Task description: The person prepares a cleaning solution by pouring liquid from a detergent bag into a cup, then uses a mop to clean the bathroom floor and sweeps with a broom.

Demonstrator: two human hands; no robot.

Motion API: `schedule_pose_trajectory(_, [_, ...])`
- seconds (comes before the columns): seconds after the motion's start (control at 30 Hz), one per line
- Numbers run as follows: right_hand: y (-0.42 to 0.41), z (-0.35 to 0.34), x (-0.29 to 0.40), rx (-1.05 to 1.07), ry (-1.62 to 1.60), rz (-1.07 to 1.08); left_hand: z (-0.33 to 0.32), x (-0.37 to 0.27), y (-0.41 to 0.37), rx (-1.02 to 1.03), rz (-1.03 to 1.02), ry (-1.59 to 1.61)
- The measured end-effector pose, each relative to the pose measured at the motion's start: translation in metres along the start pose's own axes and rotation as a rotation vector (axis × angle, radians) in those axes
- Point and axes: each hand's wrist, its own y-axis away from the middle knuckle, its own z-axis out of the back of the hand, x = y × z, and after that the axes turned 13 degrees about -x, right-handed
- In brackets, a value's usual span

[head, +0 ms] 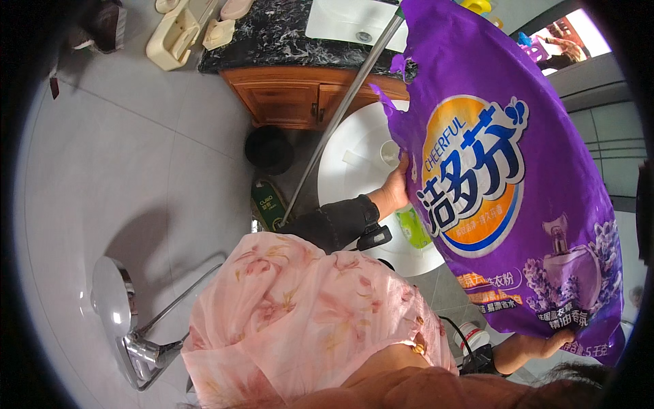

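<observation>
A large purple laundry powder bag (552,168) hangs tilted in front of me, with a ragged torn edge at its upper left. My left hand (397,186) grips its left side, the fingers partly hidden behind the plastic. At the lower end, my right hand (549,343) holds the bottom edge from underneath. Below and behind the bag is a wide white basin (334,168), partly covered by it. Inside lie a green packet or bottle (415,230) and a small round pale container (390,152). How much the bag holds is hidden.
A metal pole (347,97) slants from the black marbled counter (265,36) towards the floor. Under the white sink (352,20) stands a wooden cabinet (281,97). A black bin (269,150) and a green box (268,204) sit left of the basin. A chrome shower head (115,301) juts out at left.
</observation>
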Motion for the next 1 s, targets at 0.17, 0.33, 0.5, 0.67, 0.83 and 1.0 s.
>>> schedule_pose_trajectory(0.17, [0.003,-0.008,0.001,-0.058,0.027,0.027,-0.007,0.0,0.006,-0.026,0.046,0.055])
schedule_pose_trajectory(0.33, [-0.004,-0.005,0.0,-0.036,0.02,0.019,-0.015,-0.001,0.008,-0.019,0.079,0.023])
schedule_pose_trajectory(0.5, [-0.001,-0.003,0.003,-0.038,-0.008,0.039,-0.002,0.002,0.002,0.028,0.053,0.047])
schedule_pose_trajectory(0.67, [0.001,0.005,0.01,0.024,0.009,-0.081,-0.002,0.004,0.002,0.028,0.083,0.017])
schedule_pose_trajectory(0.83, [-0.013,0.033,-0.002,0.355,-0.254,-0.205,-0.013,0.004,0.0,0.094,0.061,0.006])
schedule_pose_trajectory(1.0, [-0.005,0.019,0.007,0.493,-0.297,-0.24,-0.019,-0.007,0.012,0.095,0.033,-0.045])
